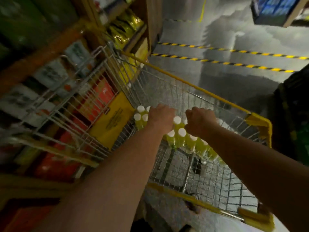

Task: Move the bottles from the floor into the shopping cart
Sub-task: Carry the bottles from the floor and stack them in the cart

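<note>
Yellow-green bottles [181, 139] with white caps are bunched together inside the shopping cart [258, 122], towards its far wire wall. The left hand [161, 116] and the right hand [199, 122] both reach in over the cart's near rim, side by side. Their fingers are curled down, gripping the bottles at the tops.

I am watching through one wide-angle head camera; it is facing forward and steeply down, leaning sideways, sitting close over the shopping cart [200, 91].
</note>
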Available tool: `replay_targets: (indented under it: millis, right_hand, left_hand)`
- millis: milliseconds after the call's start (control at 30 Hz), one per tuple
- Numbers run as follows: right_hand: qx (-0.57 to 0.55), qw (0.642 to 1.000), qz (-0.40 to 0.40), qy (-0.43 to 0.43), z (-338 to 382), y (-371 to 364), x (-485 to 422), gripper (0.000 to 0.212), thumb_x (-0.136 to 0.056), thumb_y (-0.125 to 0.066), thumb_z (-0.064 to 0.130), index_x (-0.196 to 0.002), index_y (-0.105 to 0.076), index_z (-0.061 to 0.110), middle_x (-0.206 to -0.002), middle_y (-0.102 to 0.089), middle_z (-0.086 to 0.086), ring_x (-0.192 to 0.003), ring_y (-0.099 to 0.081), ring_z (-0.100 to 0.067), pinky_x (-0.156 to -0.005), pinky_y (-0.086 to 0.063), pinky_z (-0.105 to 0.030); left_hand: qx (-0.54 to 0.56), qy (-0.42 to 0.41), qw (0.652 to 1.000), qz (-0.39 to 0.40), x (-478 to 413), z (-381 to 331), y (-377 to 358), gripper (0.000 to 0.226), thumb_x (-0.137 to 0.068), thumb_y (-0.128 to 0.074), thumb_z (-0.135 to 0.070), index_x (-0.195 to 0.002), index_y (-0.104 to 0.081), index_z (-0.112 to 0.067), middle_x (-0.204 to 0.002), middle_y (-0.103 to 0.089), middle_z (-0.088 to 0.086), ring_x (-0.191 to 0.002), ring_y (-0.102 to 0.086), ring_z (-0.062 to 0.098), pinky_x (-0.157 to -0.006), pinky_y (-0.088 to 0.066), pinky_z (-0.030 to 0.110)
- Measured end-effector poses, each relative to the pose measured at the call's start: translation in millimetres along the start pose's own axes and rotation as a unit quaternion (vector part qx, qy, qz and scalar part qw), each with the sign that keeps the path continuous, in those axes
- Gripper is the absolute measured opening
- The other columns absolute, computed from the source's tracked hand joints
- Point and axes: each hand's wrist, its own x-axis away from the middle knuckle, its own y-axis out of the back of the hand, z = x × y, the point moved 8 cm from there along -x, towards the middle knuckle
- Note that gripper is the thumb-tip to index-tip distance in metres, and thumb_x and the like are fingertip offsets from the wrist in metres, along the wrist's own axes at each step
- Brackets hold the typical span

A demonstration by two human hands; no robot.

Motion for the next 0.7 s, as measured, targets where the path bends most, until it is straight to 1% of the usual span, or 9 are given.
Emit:
replay_targets:
  millis: [133,233,333,400,467,533,600,633,700]
  right_hand:
    - [0.003,0.999,-0.019,0.036,26.0,52.3,32.7,0.026,-0.084,-0.053,0.024,-0.109,-0.058,0.019,-0.108,-0.06,-0.005,-0.102,-0.061,-0.028,-0.072,-0.043,-0.03]
    - [0.02,0.996,-0.04,0.076,61.3,91.3,58.2,0.031,-0.086,-0.053,0.026,-0.115,-0.057,0.019,-0.114,-0.06,-0.005,-0.107,-0.06,-0.028,-0.079,-0.045,-0.032]
    - [0.03,0.99,-0.054,0.127,114.3,127.5,88.0,0.036,-0.09,-0.051,0.03,-0.124,-0.053,0.018,-0.125,-0.056,-0.006,-0.116,-0.056,-0.028,-0.086,-0.044,-0.034]
    - [0.02,0.985,-0.069,0.158,155.6,146.9,110.2,0.037,-0.091,-0.051,0.031,-0.125,-0.053,0.017,-0.129,-0.055,-0.007,-0.119,-0.055,-0.027,-0.091,-0.045,-0.035]
    - [0.016,0.977,-0.092,0.19,199.5,162.2,138.4,0.036,-0.091,-0.051,0.03,-0.123,-0.052,0.016,-0.129,-0.055,-0.008,-0.118,-0.055,-0.028,-0.089,-0.046,-0.035]
    - [0.031,0.966,-0.112,0.231,245.7,171.3,174.6,0.038,-0.092,-0.048,0.03,-0.125,-0.05,0.013,-0.129,-0.053,-0.011,-0.118,-0.054,-0.03,-0.088,-0.046,-0.036]
    - [0.047,0.953,-0.125,0.271,292.0,175.4,218.9,0.04,-0.092,-0.048,0.035,-0.124,-0.051,0.011,-0.125,-0.056,-0.011,-0.114,-0.056,-0.029,-0.086,-0.045,-0.036]
    - [0.051,0.946,-0.127,0.294,315.0,175.7,241.9,0.038,-0.091,-0.049,0.036,-0.12,-0.054,0.012,-0.117,-0.059,-0.01,-0.107,-0.059,-0.028,-0.082,-0.045,-0.036]
    - [0.044,0.929,-0.123,0.346,362.6,175.0,290.5,0.029,-0.089,-0.054,0.035,-0.106,-0.062,0.013,-0.091,-0.06,-0.006,-0.083,-0.061,-0.023,-0.067,-0.045,-0.03]
  left_hand:
    - [0.006,0.063,0.997,-0.036,59.9,20.9,41.0,0.043,-0.09,-0.059,-0.036,-0.128,-0.051,-0.019,-0.128,-0.053,0.008,-0.119,-0.049,0.029,-0.094,-0.039,0.039]
    - [0.005,0.113,0.991,-0.071,113.7,46.1,72.0,0.034,-0.091,-0.057,-0.032,-0.121,-0.054,-0.017,-0.122,-0.055,0.008,-0.115,-0.051,0.029,-0.089,-0.04,0.037]
    - [-0.006,0.162,0.983,-0.086,176.9,75.2,93.9,0.033,-0.091,-0.058,-0.036,-0.118,-0.056,-0.017,-0.116,-0.056,0.007,-0.109,-0.054,0.029,-0.083,-0.04,0.038]
    - [-0.004,0.194,0.976,-0.096,224.2,96.1,100.5,0.037,-0.089,-0.059,-0.04,-0.12,-0.057,-0.02,-0.119,-0.057,0.004,-0.11,-0.055,0.027,-0.083,-0.044,0.037]
    - [-0.006,0.236,0.966,-0.109,281.5,117.6,103.7,0.038,-0.087,-0.06,-0.042,-0.122,-0.057,-0.027,-0.119,-0.059,0.001,-0.11,-0.057,0.025,-0.083,-0.046,0.034]
    - [-0.013,0.285,0.952,-0.11,347.0,137.0,101.7,0.034,-0.087,-0.059,-0.043,-0.12,-0.058,-0.032,-0.11,-0.061,-0.001,-0.105,-0.059,0.024,-0.085,-0.048,0.035]
    - [-0.026,0.336,0.937,-0.089,415.9,152.5,94.2,0.034,-0.09,-0.056,-0.043,-0.121,-0.057,-0.028,-0.107,-0.059,0.002,-0.1,-0.057,0.026,-0.088,-0.047,0.043]
    - [-0.035,0.364,0.928,-0.073,449.6,159.7,88.5,0.035,-0.091,-0.054,-0.042,-0.121,-0.055,-0.025,-0.107,-0.058,0.003,-0.098,-0.056,0.027,-0.087,-0.047,0.045]
    - [-0.04,0.413,0.908,-0.057,517.3,169.8,78.7,0.038,-0.092,-0.053,-0.042,-0.124,-0.052,-0.022,-0.111,-0.057,0.005,-0.099,-0.056,0.027,-0.083,-0.046,0.043]
